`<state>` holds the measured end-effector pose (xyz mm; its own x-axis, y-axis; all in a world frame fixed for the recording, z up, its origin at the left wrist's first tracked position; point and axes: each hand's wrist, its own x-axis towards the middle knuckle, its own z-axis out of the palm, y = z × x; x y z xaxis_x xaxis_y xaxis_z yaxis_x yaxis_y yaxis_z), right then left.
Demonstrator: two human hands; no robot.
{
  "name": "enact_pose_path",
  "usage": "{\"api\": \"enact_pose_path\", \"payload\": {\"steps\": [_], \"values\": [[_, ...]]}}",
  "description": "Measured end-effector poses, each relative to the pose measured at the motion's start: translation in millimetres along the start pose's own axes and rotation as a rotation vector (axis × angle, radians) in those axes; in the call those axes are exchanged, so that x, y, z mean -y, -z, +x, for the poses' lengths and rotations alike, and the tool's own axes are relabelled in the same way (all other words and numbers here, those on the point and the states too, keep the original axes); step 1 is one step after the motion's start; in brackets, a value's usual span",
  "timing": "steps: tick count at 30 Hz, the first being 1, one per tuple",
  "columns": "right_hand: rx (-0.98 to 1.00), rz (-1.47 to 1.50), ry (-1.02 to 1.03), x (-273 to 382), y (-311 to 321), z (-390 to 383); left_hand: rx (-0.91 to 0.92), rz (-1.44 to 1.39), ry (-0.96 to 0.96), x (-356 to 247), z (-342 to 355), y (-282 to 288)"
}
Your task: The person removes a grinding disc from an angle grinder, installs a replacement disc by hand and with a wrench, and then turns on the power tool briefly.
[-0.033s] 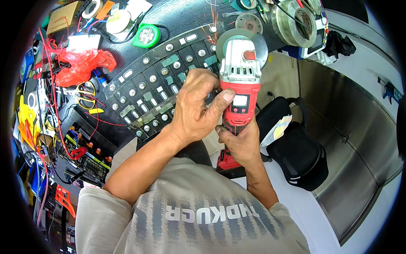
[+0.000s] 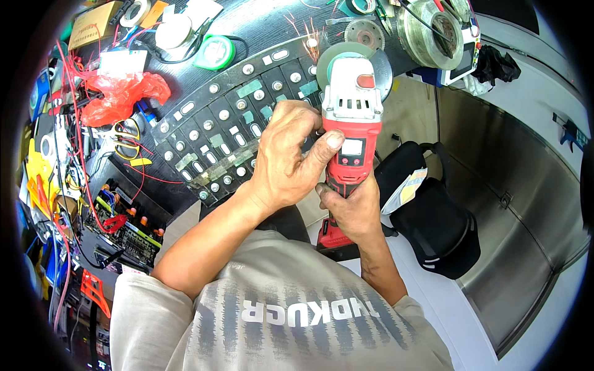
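Observation:
A red and silver angle grinder (image 2: 351,99) points away from me over the right end of the bench. My right hand (image 2: 354,209) is wrapped round its lower grip. My left hand (image 2: 286,157) is closed against the grinder's left side, its thumb pressed on the red body; the curled fingertips are partly hidden. The greenish grinding disc (image 2: 337,54) sits at the head, by the far right corner of a black battery block (image 2: 232,102) with rows of bolt terminals. Orange sparks (image 2: 311,46) fly off beside the disc. The exact contact point is hidden.
Left of the block lie a green tape measure (image 2: 215,52), a red plastic bag (image 2: 124,96), yellow-handled scissors (image 2: 127,139) and tangled wires. A worn disc (image 2: 364,34) and clear tape rolls (image 2: 430,34) stand beyond the grinder. A black chair (image 2: 436,216) is at right.
The sparks have changed shape and spread more to the left. The grinder's head has shifted very slightly; both hands keep their hold.

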<state>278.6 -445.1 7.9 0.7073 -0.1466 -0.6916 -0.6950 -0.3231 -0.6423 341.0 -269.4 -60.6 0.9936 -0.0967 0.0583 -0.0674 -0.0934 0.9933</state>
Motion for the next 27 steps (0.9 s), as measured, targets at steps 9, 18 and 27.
{"api": "enact_pose_path", "payload": {"steps": [9, 18, 27], "values": [[-0.002, 0.02, -0.015, 5.0, -2.7, -1.2, -0.018, -0.01, 0.02, -0.3, 0.6, -1.2], [0.0, -0.005, -0.019, 3.5, -2.0, 1.1, -0.035, -0.002, 0.025, -0.6, 0.8, -3.1], [0.009, 0.01, -0.013, 2.9, -0.9, 1.1, -0.015, -0.007, 0.05, -2.8, 1.6, -1.0]]}}
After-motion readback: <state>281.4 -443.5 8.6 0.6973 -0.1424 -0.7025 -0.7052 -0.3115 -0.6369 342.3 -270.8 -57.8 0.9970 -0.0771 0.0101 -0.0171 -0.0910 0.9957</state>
